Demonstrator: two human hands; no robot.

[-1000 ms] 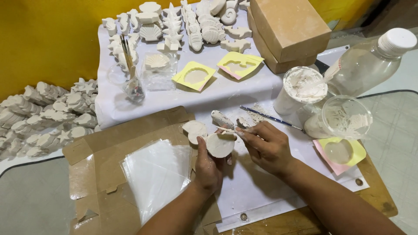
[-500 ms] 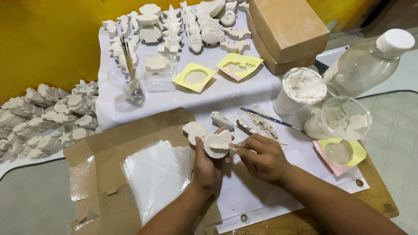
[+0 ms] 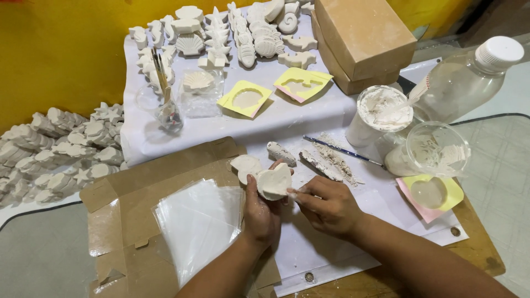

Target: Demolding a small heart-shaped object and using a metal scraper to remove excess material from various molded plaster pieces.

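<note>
Left hand (image 3: 259, 212) clamped around plaster cast (image 3: 274, 181), tilted up for right hand (image 3: 326, 205), fingers pinched together, perhaps scraping its edge.

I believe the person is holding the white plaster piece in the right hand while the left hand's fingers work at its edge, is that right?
Not quite: the hands are swapped. In the head view the left hand holds the white plaster piece, while the right hand brings its fingers to the piece's edge.
</note>
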